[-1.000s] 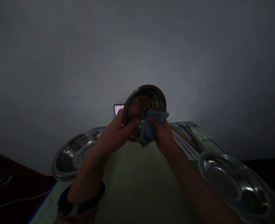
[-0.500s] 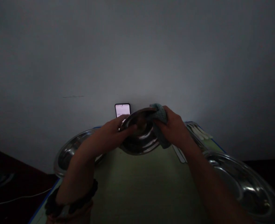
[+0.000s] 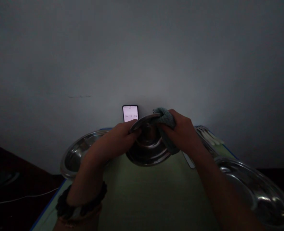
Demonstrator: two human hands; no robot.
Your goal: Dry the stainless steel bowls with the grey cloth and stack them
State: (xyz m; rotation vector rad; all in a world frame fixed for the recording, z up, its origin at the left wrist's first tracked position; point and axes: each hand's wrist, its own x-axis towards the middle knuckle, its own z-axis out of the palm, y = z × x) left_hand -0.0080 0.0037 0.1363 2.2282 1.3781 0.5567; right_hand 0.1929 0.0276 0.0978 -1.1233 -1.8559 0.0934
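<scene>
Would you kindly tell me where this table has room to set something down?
The open patch is the green tabletop between the left forearm and right forearm, on the near side of the held metal bowl. The right is crowded with white-handled utensils and a large basin; another basin fills the back left.

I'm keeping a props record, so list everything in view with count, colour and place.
Bowl: 1, silvery, held above the table
Cloth: 1, grey-blue, in right hand at bowl's rim
Left basin: 1, silvery, table's left side
Right basin: 1, silvery, table's right side
Phone: 1, black with pale lit screen, by the wall
Utensils: several, white handles, table's far right
Flat strip: 1, whitish, below right hand
Table: 1, greenish, blue edge, below hands
Wall: 1, grey, behind table
Cable: 1, white, lower left
Wristband: 1, dark, left wrist
Left hand: 1, bare, gripping bowl
Right hand: 1, bare, gripping cloth
</scene>
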